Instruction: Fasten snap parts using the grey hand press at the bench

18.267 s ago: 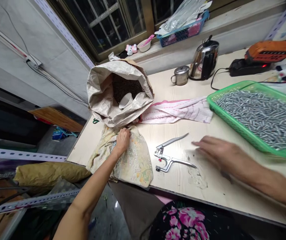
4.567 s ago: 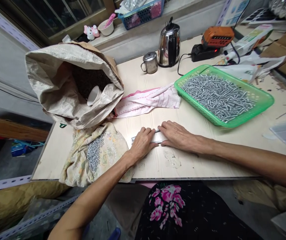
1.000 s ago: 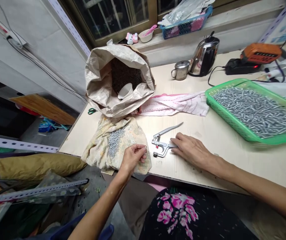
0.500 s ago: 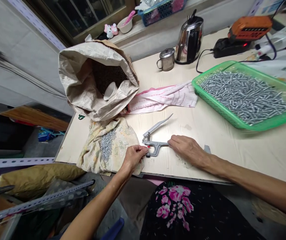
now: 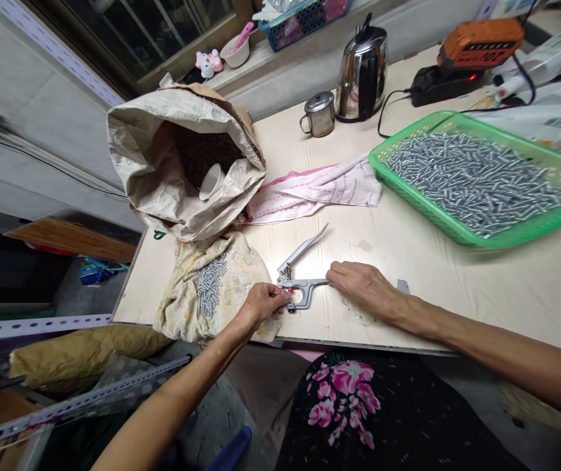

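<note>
Pliers (image 5: 305,284) lie between both hands. Left hand (image 5: 261,306) pinches narrow at the head; right hand (image 5: 365,288) fingers flat on lower handle.

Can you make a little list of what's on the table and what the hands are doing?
Left hand: fingertips pinched at the pliers' head
Right hand: flat on the pliers' lower handle
Floral cloth: small pin pile on it
Green basket: big pin heap inside
Sack: open, white cup inside

No legible text, only blurred markings on the orange battery (image 5: 479,40).
</note>
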The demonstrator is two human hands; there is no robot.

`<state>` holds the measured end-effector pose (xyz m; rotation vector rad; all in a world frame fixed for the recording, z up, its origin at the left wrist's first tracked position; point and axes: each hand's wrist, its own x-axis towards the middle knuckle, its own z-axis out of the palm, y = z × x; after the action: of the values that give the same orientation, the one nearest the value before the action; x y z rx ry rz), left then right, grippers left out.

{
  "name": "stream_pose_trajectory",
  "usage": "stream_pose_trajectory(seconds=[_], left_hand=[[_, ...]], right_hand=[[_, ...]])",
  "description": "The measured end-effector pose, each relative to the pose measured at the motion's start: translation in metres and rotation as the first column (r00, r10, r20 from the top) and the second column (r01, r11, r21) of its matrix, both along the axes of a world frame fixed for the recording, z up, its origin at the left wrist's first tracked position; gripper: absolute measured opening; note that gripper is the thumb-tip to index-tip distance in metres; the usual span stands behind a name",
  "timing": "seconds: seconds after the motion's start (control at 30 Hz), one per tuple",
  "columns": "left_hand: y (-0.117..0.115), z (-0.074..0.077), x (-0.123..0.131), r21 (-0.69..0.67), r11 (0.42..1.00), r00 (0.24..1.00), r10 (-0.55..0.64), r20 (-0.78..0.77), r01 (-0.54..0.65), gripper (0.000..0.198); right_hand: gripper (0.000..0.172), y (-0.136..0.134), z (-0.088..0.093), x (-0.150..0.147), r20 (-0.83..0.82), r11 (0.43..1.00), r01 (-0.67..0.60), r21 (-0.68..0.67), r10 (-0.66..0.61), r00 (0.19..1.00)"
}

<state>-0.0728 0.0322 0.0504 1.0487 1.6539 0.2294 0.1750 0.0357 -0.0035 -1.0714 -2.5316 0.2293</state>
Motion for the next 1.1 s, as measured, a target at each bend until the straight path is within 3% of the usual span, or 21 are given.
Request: stream_pose_trajectory(seconds=[0.2,0.37,0.53,0.63,0.77,0.83,0.9,1.0,1.1], left_hand=[[0.001,0.003,0.003,-0.046,0.999,1.0,0.003,-0.004,-0.003,0.016],[-0.001,0.0,0.003,0.073,0.995,0.994,-0.056,-0.096,0.064,0.012],[-0.002,-0.003,-0.001,0.105,0.994,0.999,0.006,-0.047,-0.001,0.011],[-0.002,-0.002,-0.002,0.244,0.959,0.981,-0.108,-0.161,0.146,0.01],[-0.002,0.002,0.001,0.412,0.81,0.88,-0.249,-0.404,0.418,0.01],[-0.002,0.003,0.003,0.423,0.773,0.845,-0.262,-0.466,0.473,0.012],[-0.002,0.003,0.006,0.366,0.823,0.856,-0.253,-0.45,0.435,0.012],[-0.001,0.0,0.008,0.188,0.952,0.94,-0.182,-0.289,0.242,0.01],[-0.001,-0.002,0.008,0.033,0.997,0.989,-0.059,-0.133,0.064,0.011]], right_hand=[[0.024,-0.002,0.0,0.001,-0.004,1.0,0.006,0.023,-0.006,1.0],[0.027,-0.01,-0.004,0.0,-0.041,0.992,0.041,0.121,-0.036,0.998],[0.027,-0.013,-0.009,-0.001,-0.05,0.98,0.082,0.184,-0.074,0.996],[0.026,-0.012,-0.01,-0.001,-0.048,0.978,0.086,0.192,-0.078,0.996],[0.025,-0.013,-0.009,-0.001,-0.045,0.971,0.085,0.225,-0.077,0.996],[0.025,-0.013,-0.009,-0.001,-0.05,0.965,0.089,0.246,-0.079,0.996],[0.026,-0.013,-0.008,-0.001,-0.057,0.963,0.088,0.255,-0.076,0.995],[0.027,-0.012,-0.007,-0.001,-0.054,0.972,0.081,0.221,-0.07,0.996],[0.028,-0.011,-0.004,-0.001,-0.01,0.987,0.062,0.145,-0.061,0.998]])
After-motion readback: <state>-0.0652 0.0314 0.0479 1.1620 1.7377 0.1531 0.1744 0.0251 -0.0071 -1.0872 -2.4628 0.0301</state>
